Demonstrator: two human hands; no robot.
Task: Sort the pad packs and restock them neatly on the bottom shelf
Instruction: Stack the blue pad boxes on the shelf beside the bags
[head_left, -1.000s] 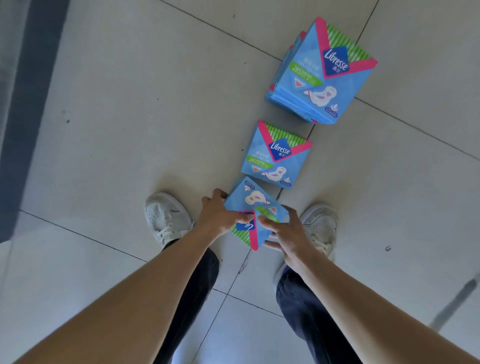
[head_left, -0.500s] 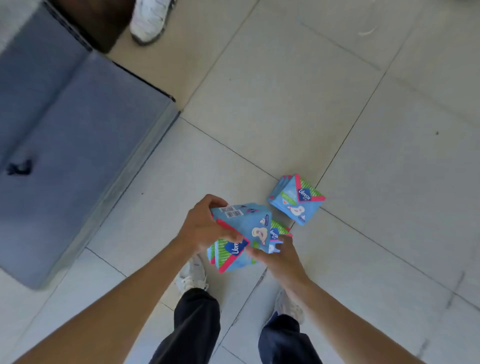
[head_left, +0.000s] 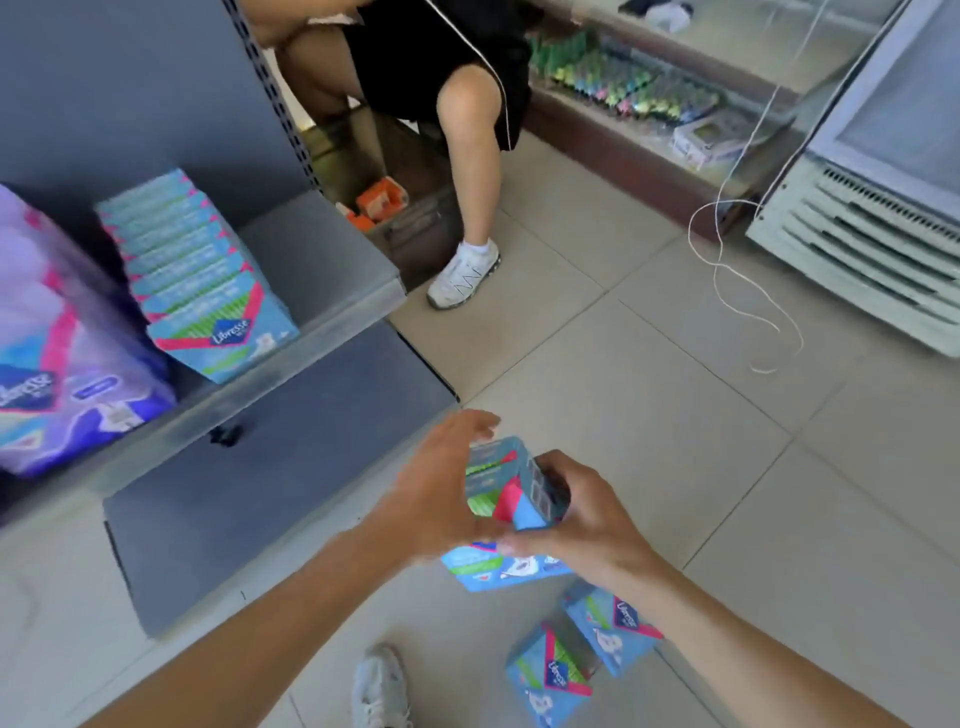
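The left hand (head_left: 441, 493) and right hand (head_left: 587, 519) grip a small stack of pad packs (head_left: 511, 483) from opposite sides, held in the air just off the bottom shelf (head_left: 291, 457). Square the edges before lowering, then seat the stack flush on the shelf. Loose packs (head_left: 550, 670) remain on the floor (head_left: 675, 415).

Beige tiled floor (head_left: 675, 415); grey shelf unit (head_left: 291, 447) left; white vented cooler (head_left: 857, 249) right; glass counter (head_left: 649, 104) behind.
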